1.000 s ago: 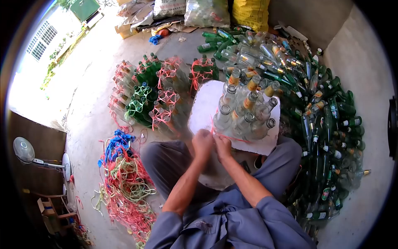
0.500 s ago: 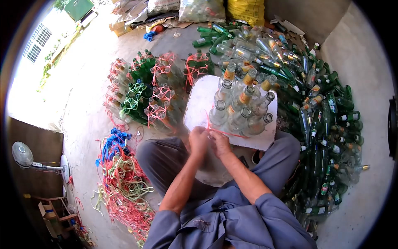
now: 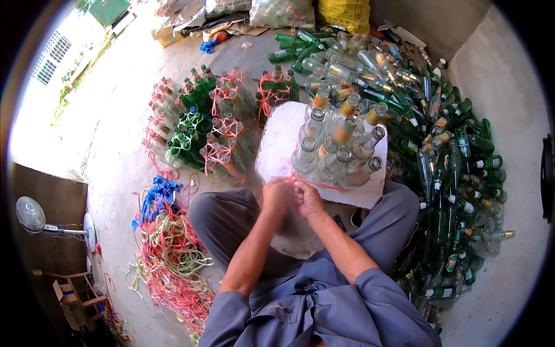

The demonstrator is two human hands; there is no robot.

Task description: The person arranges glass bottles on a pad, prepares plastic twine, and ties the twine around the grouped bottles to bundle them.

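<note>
Several clear glass bottles (image 3: 332, 165) stand upright in a tight group on a white board (image 3: 274, 141). A pink string (image 3: 321, 185) runs low around the near side of the group. My left hand (image 3: 276, 192) and my right hand (image 3: 306, 198) meet at the board's near edge, close to the front left bottle. Both are closed, with fingers pinched on the string where it leaves the bottles. The exact grip and the string's ends are hidden by the fingers.
Tied bundles of green bottles (image 3: 188, 136) and clear bottles (image 3: 228, 150) stand left of the board. A tangled heap of strings (image 3: 173, 248) lies by my left knee. Loose bottles (image 3: 445, 191) pile up along the right. A fan (image 3: 32, 214) stands far left; sacks (image 3: 283, 13) are behind.
My hands stay together at the string by the board's near edge. The right hand's fingers have curled in more tightly. The bottles stand as before.
</note>
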